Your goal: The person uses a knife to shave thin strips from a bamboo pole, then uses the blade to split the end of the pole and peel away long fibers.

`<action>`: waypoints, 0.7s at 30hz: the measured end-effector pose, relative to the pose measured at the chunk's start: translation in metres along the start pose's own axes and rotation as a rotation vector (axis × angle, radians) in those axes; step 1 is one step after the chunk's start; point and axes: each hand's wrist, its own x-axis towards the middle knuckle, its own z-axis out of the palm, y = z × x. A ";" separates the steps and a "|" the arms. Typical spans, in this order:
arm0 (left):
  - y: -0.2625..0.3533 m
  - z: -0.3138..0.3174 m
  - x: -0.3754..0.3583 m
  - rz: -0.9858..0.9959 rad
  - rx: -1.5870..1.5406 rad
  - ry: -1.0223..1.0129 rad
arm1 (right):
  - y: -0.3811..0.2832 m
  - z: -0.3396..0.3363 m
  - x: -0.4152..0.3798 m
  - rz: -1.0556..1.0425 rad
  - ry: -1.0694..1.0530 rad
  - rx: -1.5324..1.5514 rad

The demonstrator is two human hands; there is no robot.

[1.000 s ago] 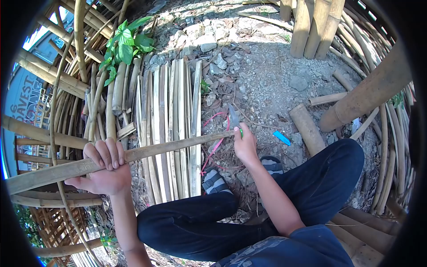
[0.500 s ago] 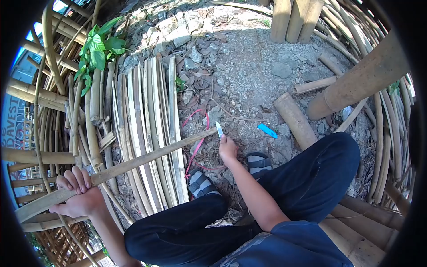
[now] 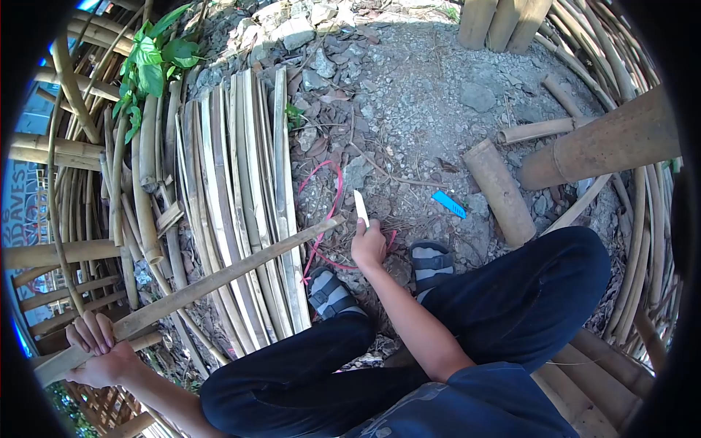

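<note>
My left hand is closed around the lower left end of a long split bamboo strip, which slants up to the right. My right hand grips a small knife with its pale blade pointing up; the handle is hidden in the fist. The blade stands a little to the right of the strip's far end, apart from it. Under the strip lies a row of split bamboo slats, side by side on the ground. A pink string loops beside them.
A blue slotted plastic piece lies on the gravel. Cut bamboo tubes and a thick bamboo pole are at the right. Bamboo poles and a leafy plant line the left. My sandalled feet are close below the knife.
The knife has come off the strip's tip and now stands to its right. My left hand has shifted down and left with the strip. The view has moved slightly.
</note>
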 end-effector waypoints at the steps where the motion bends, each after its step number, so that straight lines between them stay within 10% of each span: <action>1: 0.000 -0.001 0.001 -0.001 0.016 0.024 | -0.001 -0.002 -0.003 -0.102 -0.015 -0.004; 6: 0.032 -0.028 0.008 -0.002 -0.019 0.003 | 0.005 0.007 0.002 -0.126 0.167 0.399; 21: 0.115 -0.100 -0.025 0.193 -0.051 0.363 | -0.059 -0.049 -0.012 -0.084 -0.414 0.917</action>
